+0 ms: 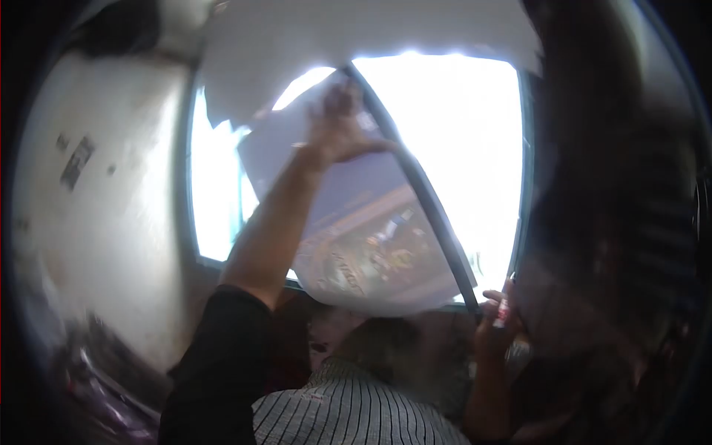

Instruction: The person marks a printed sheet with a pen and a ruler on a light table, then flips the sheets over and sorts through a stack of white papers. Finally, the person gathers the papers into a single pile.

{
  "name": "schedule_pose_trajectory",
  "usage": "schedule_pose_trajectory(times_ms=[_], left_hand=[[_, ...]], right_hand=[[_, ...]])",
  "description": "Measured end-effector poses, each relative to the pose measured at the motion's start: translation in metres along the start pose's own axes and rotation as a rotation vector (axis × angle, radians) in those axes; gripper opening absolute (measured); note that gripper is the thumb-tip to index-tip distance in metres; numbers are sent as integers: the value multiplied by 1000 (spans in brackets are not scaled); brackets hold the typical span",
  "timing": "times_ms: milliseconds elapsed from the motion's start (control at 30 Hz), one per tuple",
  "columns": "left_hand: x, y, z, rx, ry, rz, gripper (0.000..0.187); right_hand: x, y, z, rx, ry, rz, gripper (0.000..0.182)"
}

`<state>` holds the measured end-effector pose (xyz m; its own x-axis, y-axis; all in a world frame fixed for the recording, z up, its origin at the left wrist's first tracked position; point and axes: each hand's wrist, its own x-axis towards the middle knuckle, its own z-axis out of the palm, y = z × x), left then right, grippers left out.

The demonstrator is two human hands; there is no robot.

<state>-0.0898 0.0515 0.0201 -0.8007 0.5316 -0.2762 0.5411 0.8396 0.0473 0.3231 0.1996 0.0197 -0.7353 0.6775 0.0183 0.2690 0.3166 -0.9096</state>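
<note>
My left hand (341, 126) is raised in front of a bright window, fingers spread over a large printed sheet (348, 193). Its thumb stretches right toward a dark, slanting window bar (426, 189). The sheet hangs tilted and has a coloured picture with lettering near its lower edge; motion blurs it. Low on the right, my right hand (497, 326) is closed around a small red-and-white pen-like object (503, 311), close to the bar's lower end. The exact kind of this object is too blurred to tell.
The window (467, 148) is overexposed, and a pale panel or cloth (371, 33) covers its top. A stained, pale wall (111, 163) stands at left. Below the sheet is striped clothing (356, 411), with a blurred dark shape above it. The right side is dark.
</note>
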Motion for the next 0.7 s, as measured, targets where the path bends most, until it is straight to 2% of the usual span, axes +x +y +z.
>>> schedule_pose_trajectory(times_ms=[67,133,200,233,267,300,333,367,433,700], left_hand=[[-2,10,-25,-20,-170,-62,147],[-1,9,-29,-18,-211,-64,148],[-3,11,-35,-42,-230,-78,148],[-3,11,-35,-24,-236,-73,147],[-2,11,-34,-3,-244,-64,147],[-2,11,-35,-8,-244,-76,147],[-2,10,-37,-17,-244,-67,147],[-2,10,-36,-27,-244,-58,146],[-3,8,-33,-21,-215,-55,146],[-3,7,-30,-10,-228,-46,141]], right_hand=[[51,-11,23,329,10,105,36],[129,-41,55,163,-165,5,35],[201,-55,117,162,-204,-80,29],[239,-55,147,-89,-195,-543,26],[271,-48,180,-196,-204,-662,20],[286,-74,202,-80,-132,-799,15],[302,-70,232,175,-244,-543,15],[317,-62,258,256,-292,-367,13],[325,-66,280,249,-231,-427,13],[331,-78,281,158,-367,-373,16]])
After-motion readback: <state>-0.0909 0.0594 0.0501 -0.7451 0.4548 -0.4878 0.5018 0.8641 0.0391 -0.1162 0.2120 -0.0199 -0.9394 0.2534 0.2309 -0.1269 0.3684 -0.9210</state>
